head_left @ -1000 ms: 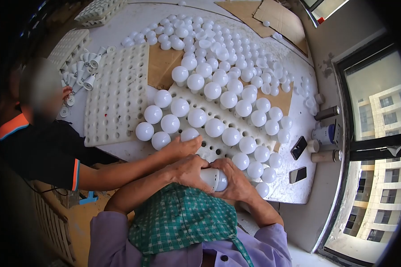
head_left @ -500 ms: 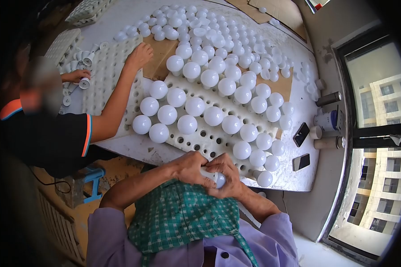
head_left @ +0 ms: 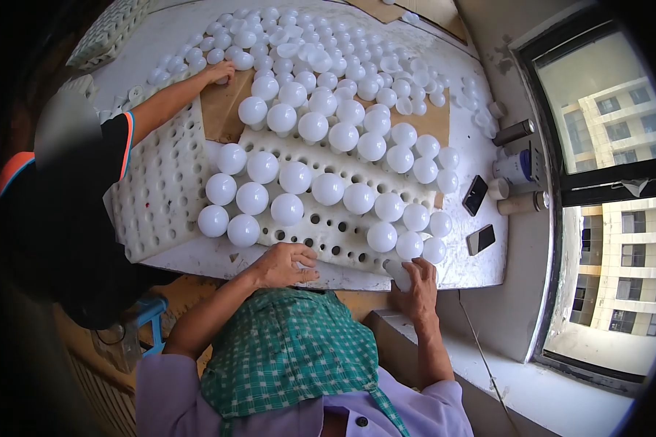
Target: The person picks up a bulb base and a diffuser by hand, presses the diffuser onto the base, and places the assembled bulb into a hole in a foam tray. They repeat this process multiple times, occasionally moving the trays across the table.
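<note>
My right hand (head_left: 418,289) is closed around a white light bulb (head_left: 399,272) at the front right corner of a white holed tray (head_left: 288,234). Part of that bulb is hidden by the fingers. My left hand (head_left: 288,265) hovers at the table's front edge, thumb and fingers apart, nothing visible between them. Rows of round white bulbs (head_left: 295,178) stand upright in the tray, with bare holes along its front middle. Behind them, another group of upright bulbs (head_left: 343,136) stands close together.
Many loose white domes (head_left: 306,54) cover the back of the table over cardboard (head_left: 224,109). On the left, a co-worker's hand (head_left: 220,72) reaches to them past another holed tray (head_left: 160,182). Two phones (head_left: 481,239) and a flask (head_left: 514,132) lie at the right.
My hands have come apart from the bulb they held together; the right moved right to the tray corner, the left moved left and opened. The co-worker's arm reached toward the domes. The view shifted.
</note>
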